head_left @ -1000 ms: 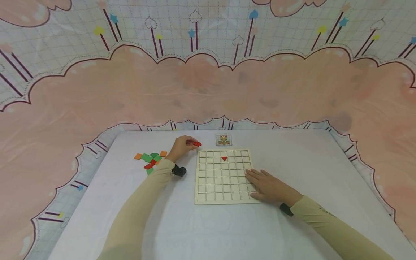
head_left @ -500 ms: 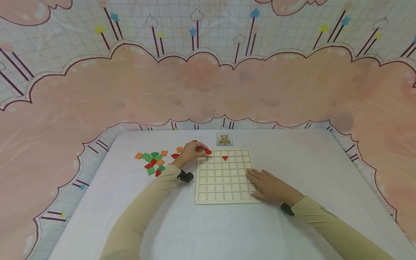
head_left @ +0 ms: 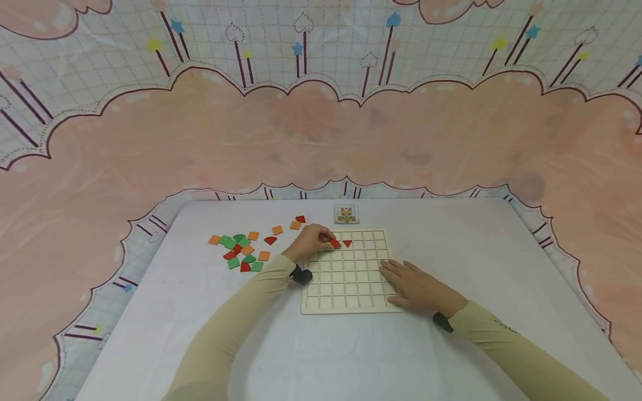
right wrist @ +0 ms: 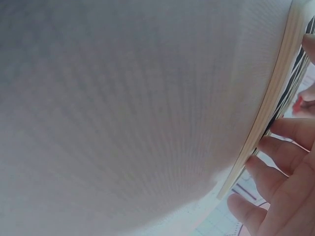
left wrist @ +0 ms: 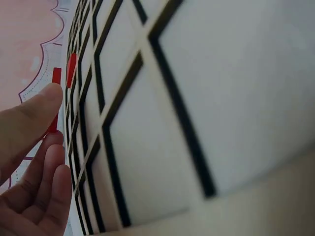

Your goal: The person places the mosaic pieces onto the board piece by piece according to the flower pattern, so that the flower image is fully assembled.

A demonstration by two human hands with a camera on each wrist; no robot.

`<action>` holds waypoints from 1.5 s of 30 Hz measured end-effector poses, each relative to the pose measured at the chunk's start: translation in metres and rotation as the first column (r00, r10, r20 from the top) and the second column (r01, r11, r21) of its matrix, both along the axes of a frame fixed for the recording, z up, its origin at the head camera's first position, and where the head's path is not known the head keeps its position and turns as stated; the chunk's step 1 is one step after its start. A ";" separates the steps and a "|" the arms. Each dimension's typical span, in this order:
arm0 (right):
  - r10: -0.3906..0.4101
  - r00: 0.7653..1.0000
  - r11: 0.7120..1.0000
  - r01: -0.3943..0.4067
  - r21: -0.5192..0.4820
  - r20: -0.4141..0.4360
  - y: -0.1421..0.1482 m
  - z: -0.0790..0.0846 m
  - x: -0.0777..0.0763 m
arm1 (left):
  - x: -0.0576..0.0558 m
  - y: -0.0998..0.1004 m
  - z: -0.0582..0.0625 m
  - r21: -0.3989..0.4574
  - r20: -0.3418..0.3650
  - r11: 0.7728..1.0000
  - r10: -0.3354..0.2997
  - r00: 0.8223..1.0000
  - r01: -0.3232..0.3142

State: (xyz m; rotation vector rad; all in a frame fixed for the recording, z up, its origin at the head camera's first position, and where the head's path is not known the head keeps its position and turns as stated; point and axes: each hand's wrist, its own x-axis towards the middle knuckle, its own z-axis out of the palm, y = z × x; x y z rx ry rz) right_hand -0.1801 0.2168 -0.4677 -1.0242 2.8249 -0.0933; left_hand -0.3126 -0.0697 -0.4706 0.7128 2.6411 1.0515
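Note:
My left hand (head_left: 313,240) pinches a red quarter-round tile (head_left: 335,244) between thumb and fingers, over the upper part of the pale wooden grid board (head_left: 326,290). In the left wrist view the red tile stands on edge in the pinch, close over the board's grid. Just right of it, a red triangle tile (head_left: 348,243) lies in a cell of the second row. My right hand (head_left: 418,287) rests with spread, fairly straight fingers on the board's right edge; in the right wrist view its fingertips (right wrist: 266,142) lie along the wooden rim.
Left of the board, several green, orange and red tiles (head_left: 233,263) lie scattered on the white table (head_left: 311,356). A small pattern card (head_left: 346,214) with a coloured figure lies behind the board. A printed cloth (head_left: 321,139) hangs at the back.
My left hand has carried the red quarter-round tile rightward from beside the board to over its grid, next to the triangle. Tiles behind the arm came into view. The right hand stayed put.

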 end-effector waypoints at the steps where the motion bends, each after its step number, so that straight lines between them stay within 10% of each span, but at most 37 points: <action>1: 0.002 1.000 1.000 -0.002 0.000 -0.002 0.000 0.000 0.000 | 0.000 0.001 -0.001 -0.004 -0.004 1.000 -0.004 1.000 0.004; 45: -0.016 1.000 1.000 0.016 -0.001 0.025 -0.002 0.001 0.000 | -0.005 0.004 -0.004 -0.063 0.009 0.998 0.026 1.000 -0.026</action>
